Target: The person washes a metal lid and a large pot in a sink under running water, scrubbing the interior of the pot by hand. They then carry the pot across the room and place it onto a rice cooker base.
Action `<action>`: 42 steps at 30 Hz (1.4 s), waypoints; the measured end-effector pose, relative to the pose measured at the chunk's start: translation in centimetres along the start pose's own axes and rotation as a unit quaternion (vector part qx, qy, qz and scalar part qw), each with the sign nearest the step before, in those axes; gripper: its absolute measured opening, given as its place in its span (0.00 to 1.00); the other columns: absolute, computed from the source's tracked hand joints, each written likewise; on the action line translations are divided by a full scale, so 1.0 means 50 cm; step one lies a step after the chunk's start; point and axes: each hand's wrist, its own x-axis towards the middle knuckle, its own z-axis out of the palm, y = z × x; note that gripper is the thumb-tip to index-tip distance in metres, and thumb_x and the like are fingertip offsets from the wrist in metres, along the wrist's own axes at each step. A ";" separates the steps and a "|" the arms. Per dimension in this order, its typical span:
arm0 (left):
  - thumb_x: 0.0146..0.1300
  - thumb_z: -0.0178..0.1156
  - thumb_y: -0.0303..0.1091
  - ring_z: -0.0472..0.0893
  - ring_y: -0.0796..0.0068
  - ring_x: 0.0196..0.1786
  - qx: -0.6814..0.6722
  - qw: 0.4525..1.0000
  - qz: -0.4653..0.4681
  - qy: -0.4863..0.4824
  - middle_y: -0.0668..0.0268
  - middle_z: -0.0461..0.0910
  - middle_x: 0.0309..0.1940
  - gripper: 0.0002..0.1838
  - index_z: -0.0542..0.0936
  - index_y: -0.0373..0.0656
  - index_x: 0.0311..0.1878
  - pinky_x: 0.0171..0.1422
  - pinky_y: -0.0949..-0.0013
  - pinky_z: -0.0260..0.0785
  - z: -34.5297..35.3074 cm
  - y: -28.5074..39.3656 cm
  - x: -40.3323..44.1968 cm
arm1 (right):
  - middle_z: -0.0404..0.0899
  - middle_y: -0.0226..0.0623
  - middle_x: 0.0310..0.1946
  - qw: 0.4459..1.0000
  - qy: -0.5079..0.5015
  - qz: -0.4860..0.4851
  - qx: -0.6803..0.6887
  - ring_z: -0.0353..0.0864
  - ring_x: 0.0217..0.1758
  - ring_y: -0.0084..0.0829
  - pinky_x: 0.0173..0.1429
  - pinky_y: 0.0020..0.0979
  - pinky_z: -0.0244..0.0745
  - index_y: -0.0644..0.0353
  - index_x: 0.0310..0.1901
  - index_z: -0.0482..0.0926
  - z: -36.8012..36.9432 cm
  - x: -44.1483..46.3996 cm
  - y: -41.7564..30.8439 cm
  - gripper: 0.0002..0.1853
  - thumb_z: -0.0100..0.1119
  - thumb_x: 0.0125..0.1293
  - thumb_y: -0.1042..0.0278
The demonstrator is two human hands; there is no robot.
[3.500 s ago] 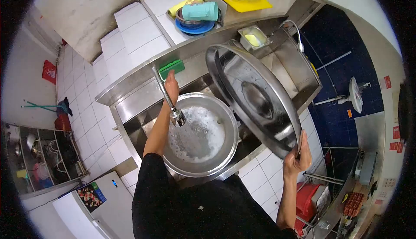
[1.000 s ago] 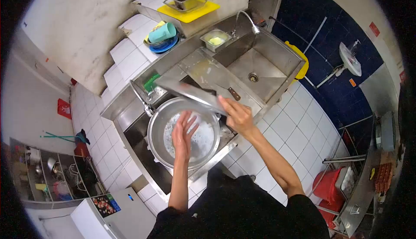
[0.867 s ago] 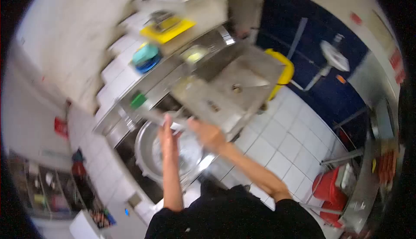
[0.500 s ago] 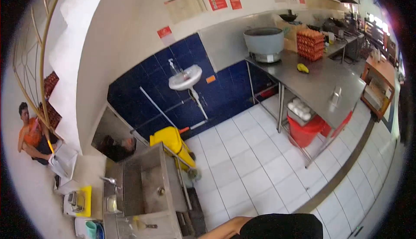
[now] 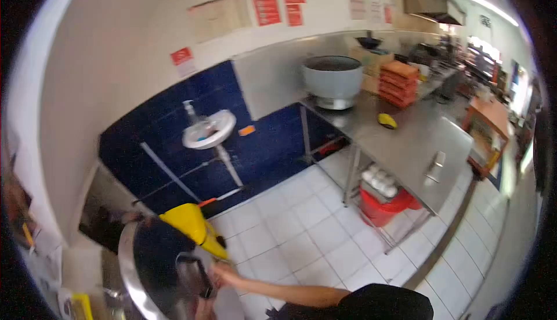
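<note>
A large round metal piece with a bright rim and a dark face stands in front of me at the lower left, over the sink area. Blur hides whether it is a pot or a lid. A dark loop-shaped handle shows at its right part. My right hand reaches in with a bent arm, its fingers closed at the edge of this handle. Just below, my left hand is partly in view close to the handle, its fingers smeared by motion.
A yellow mop bucket stands on the tiled floor beyond my hands. On the wall is a white washbasin. To the right, a steel table carries a big grey pot and stacked egg trays; a red bucket sits below.
My view has turned, and the room's fixtures sit further left and lower. The round metal piece has come into view before the sink, and both hands now show at it.
</note>
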 end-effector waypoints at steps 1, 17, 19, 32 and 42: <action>0.55 0.68 0.48 0.62 0.51 0.67 -0.002 0.998 -0.046 -0.036 0.46 0.59 0.67 0.45 0.58 0.33 0.69 0.69 0.54 0.53 0.070 0.004 0.034 | 0.79 0.34 0.37 0.998 0.022 -0.004 0.061 0.78 0.33 0.25 0.34 0.29 0.72 0.55 0.50 0.75 -0.093 0.021 -0.048 0.32 0.41 0.66 0.33; 0.51 0.61 0.27 0.66 0.85 0.27 -0.244 0.704 0.315 -0.588 0.74 0.68 0.28 0.18 0.68 0.37 0.45 0.29 0.79 0.60 1.133 0.499 0.125 | 0.75 0.33 0.26 0.709 0.577 -0.367 0.171 0.76 0.28 0.25 0.32 0.26 0.73 0.57 0.42 0.70 -0.848 -0.496 -0.639 0.13 0.54 0.68 0.56; 0.52 0.61 0.28 0.68 0.84 0.28 -0.234 0.698 0.298 -0.607 0.71 0.69 0.26 0.18 0.68 0.36 0.44 0.29 0.76 0.62 1.238 0.561 0.136 | 0.75 0.33 0.22 0.706 0.622 -0.330 0.072 0.77 0.25 0.25 0.30 0.26 0.73 0.59 0.41 0.71 -0.949 -0.519 -0.675 0.15 0.55 0.67 0.54; 0.55 0.56 0.22 0.73 0.75 0.32 -0.539 0.609 0.189 -0.551 0.63 0.73 0.30 0.16 0.67 0.35 0.47 0.35 0.70 0.69 1.889 0.940 0.040 | 0.67 0.50 0.60 0.383 0.746 -0.286 -0.463 0.70 0.56 0.39 0.62 0.41 0.62 0.66 0.67 0.58 -1.163 -0.439 -1.005 0.34 0.57 0.61 0.67; 0.58 0.53 0.30 0.75 0.38 0.45 -0.473 0.644 0.231 -0.554 0.37 0.74 0.37 0.18 0.61 0.32 0.47 0.51 0.44 0.61 2.324 1.198 -0.006 | 0.79 0.49 0.34 0.033 0.880 -0.301 -0.366 0.77 0.30 0.34 0.39 0.29 0.73 0.67 0.49 0.76 -1.609 -0.416 -1.241 0.26 0.47 0.43 0.88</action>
